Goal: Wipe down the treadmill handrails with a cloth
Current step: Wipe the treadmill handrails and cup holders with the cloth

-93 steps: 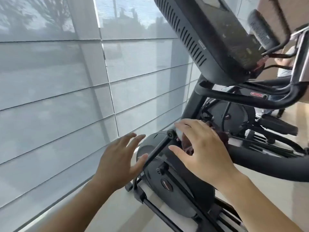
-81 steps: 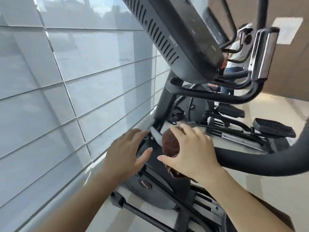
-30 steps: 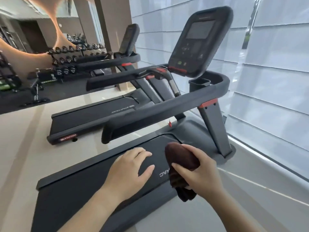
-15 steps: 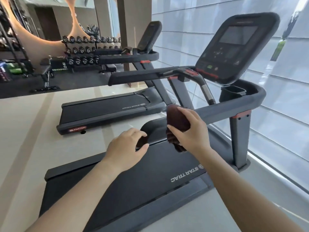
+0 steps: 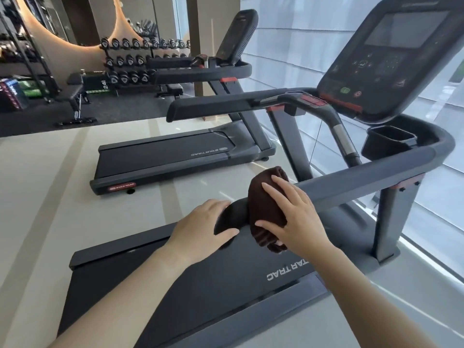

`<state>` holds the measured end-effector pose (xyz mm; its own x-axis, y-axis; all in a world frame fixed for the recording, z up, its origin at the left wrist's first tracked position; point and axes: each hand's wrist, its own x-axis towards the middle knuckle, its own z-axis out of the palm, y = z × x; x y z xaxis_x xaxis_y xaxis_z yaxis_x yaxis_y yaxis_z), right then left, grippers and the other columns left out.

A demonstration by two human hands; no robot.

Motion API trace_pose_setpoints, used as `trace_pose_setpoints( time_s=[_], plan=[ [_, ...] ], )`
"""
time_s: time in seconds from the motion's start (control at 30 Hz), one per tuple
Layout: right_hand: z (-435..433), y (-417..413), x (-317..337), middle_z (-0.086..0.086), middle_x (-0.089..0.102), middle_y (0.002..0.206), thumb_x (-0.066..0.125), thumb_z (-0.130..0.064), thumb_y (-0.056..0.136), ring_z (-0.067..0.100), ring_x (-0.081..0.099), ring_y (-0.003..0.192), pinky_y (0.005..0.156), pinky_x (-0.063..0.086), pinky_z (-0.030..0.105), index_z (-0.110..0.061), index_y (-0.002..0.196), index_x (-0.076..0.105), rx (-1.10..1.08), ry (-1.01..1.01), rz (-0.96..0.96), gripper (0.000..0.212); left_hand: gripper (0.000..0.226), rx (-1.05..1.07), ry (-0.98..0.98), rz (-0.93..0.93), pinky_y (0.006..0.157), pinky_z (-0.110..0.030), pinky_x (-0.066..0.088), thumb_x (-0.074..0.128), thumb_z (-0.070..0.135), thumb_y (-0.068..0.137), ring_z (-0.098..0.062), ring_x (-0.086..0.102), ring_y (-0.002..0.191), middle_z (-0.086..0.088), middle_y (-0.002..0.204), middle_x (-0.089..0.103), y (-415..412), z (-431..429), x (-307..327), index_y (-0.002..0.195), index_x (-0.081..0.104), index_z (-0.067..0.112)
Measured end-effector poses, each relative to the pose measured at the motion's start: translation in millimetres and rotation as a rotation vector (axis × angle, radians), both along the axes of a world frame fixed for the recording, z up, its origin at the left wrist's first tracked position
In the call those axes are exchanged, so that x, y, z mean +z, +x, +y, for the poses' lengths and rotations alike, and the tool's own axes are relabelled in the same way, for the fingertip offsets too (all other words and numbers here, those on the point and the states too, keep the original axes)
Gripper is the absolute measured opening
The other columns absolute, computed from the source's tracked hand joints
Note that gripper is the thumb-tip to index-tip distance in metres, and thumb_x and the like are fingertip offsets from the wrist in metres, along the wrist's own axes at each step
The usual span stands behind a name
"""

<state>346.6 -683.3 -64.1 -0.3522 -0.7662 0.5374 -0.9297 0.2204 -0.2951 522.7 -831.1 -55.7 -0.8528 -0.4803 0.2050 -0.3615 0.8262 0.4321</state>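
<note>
A black treadmill stands before me, its near right handrail [image 5: 364, 179] running from the console [image 5: 391, 56] toward me. A dark brown cloth [image 5: 266, 204] is draped over that rail near its rear end. My right hand [image 5: 296, 219] presses the cloth onto the rail, fingers wrapped over it. My left hand [image 5: 203, 229] rests on the rounded end of the same rail, just left of the cloth. The far left handrail [image 5: 221, 106] is bare. The belt deck [image 5: 226, 280] lies below my arms.
A second treadmill [image 5: 170, 156] stands parallel further left. A dumbbell rack [image 5: 133, 61] and a bench [image 5: 75, 91] are at the back. A window wall with blinds [image 5: 301, 33] runs along the right. Pale floor lies between the machines.
I turned away from the elliptical by the window to the treadmill. My right hand brought the cloth up onto the near handrail's end, and my left hand settled on the rail tip.
</note>
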Motion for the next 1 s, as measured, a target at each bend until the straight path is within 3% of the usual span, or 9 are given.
trace_pose_setpoints(
  time_s=[0.1, 0.2, 0.3, 0.47, 0.63, 0.73, 0.83, 0.9, 1.0],
  plan=[
    [5.5, -0.6, 3.1, 0.0, 0.032, 0.151, 0.051, -0.064, 0.077, 0.024, 0.027, 0.136, 0.113, 0.025, 0.047, -0.028, 0.142, 0.037, -0.073, -0.023, -0.103, 0.075, 0.058, -0.038, 0.006, 0.007, 0.083, -0.026, 0.042, 0.055, 0.053, 0.083, -0.007, 0.045, 0.119, 0.019, 0.137, 0.042, -5.1, -6.5, -6.6, 0.134, 0.034, 0.038],
    [9.2, 18.3, -7.1, 0.0, 0.025, 0.154, 0.052, -0.064, 0.079, 0.022, 0.017, 0.141, 0.114, 0.017, 0.055, -0.029, 0.143, 0.034, -0.113, -0.059, -0.125, 0.076, 0.065, -0.071, 0.072, 0.009, 0.095, -0.032, 0.044, 0.054, 0.053, 0.084, -0.008, 0.043, 0.125, 0.017, 0.143, 0.037, -6.5, -10.5, -17.7, 0.14, 0.027, 0.036],
    [-4.3, 37.1, -4.7, -0.004, 0.019, 0.156, 0.049, -0.071, 0.078, 0.019, 0.01, 0.144, 0.117, 0.008, 0.049, -0.036, 0.143, 0.028, -0.24, -0.066, -0.185, 0.077, 0.067, -0.101, 0.147, 0.056, 0.098, -0.032, 0.043, 0.057, 0.051, 0.084, -0.008, 0.043, 0.124, 0.016, 0.142, 0.038, -6.8, -14.0, -23.3, 0.141, 0.027, 0.034],
    [-40.7, 26.1, 29.2, -0.001, 0.044, 0.144, 0.055, -0.06, 0.08, 0.022, 0.034, 0.132, 0.11, 0.02, 0.043, -0.03, 0.13, 0.052, -0.432, -0.049, -0.174, 0.058, 0.067, -0.134, 0.19, 0.101, 0.097, -0.028, 0.042, 0.059, 0.051, 0.082, -0.007, 0.044, 0.123, 0.016, 0.14, 0.04, -7.1, -18.4, -25.9, 0.14, 0.029, 0.034],
    [-30.6, 50.6, 2.4, -0.007, 0.046, 0.142, 0.055, -0.056, 0.08, 0.017, 0.035, 0.132, 0.11, 0.026, 0.042, -0.034, 0.126, 0.054, -0.394, -0.194, -0.163, 0.05, 0.066, -0.192, 0.219, 0.147, 0.091, -0.026, 0.045, 0.06, 0.051, 0.081, -0.007, 0.047, 0.118, 0.014, 0.134, 0.045, -7.5, -23.7, -30.6, 0.138, 0.031, 0.032],
    [-21.0, 39.4, 0.7, -0.009, 0.045, 0.142, 0.059, -0.051, 0.082, 0.013, 0.034, 0.131, 0.109, 0.03, 0.045, -0.036, 0.129, 0.05, -0.267, -0.133, -0.125, 0.05, 0.066, -0.229, 0.22, 0.14, 0.091, -0.03, 0.047, 0.057, 0.054, 0.081, -0.008, 0.048, 0.117, 0.014, 0.134, 0.045, -8.6, -29.1, -31.1, 0.138, 0.031, 0.033],
    [-14.6, 10.5, 13.8, -0.007, 0.048, 0.139, 0.066, -0.041, 0.082, 0.018, 0.042, 0.128, 0.105, 0.036, 0.052, -0.03, 0.127, 0.055, -0.33, -0.137, -0.19, 0.047, 0.062, -0.28, 0.233, 0.105, 0.094, -0.026, 0.044, 0.053, 0.054, 0.084, -0.003, 0.044, 0.12, 0.019, 0.137, 0.041, -7.7, -38.4, -30.2, 0.138, 0.03, 0.036],
    [-14.2, 13.5, 9.6, -0.008, 0.046, 0.141, 0.065, -0.041, 0.083, 0.019, 0.04, 0.13, 0.107, 0.034, 0.051, -0.031, 0.128, 0.054, -0.379, -0.191, -0.227, 0.048, 0.054, -0.311, 0.266, 0.113, 0.093, -0.023, 0.042, 0.047, 0.054, 0.086, 0.002, 0.044, 0.117, 0.02, 0.134, 0.044, -9.6, -43.8, -29.5, 0.135, 0.034, 0.036],
    [-12.0, 25.2, -6.2, -0.013, 0.04, 0.145, 0.059, -0.049, 0.083, 0.013, 0.033, 0.135, 0.111, 0.028, 0.041, -0.038, 0.131, 0.048, -0.276, -0.162, -0.143, 0.051, 0.049, -0.326, 0.28, 0.128, 0.091, -0.021, 0.039, 0.037, 0.054, 0.089, 0.003, 0.044, 0.116, 0.018, 0.133, 0.047, -20.8, -43.2, -24.4, 0.132, 0.04, 0.032]
  ],
)
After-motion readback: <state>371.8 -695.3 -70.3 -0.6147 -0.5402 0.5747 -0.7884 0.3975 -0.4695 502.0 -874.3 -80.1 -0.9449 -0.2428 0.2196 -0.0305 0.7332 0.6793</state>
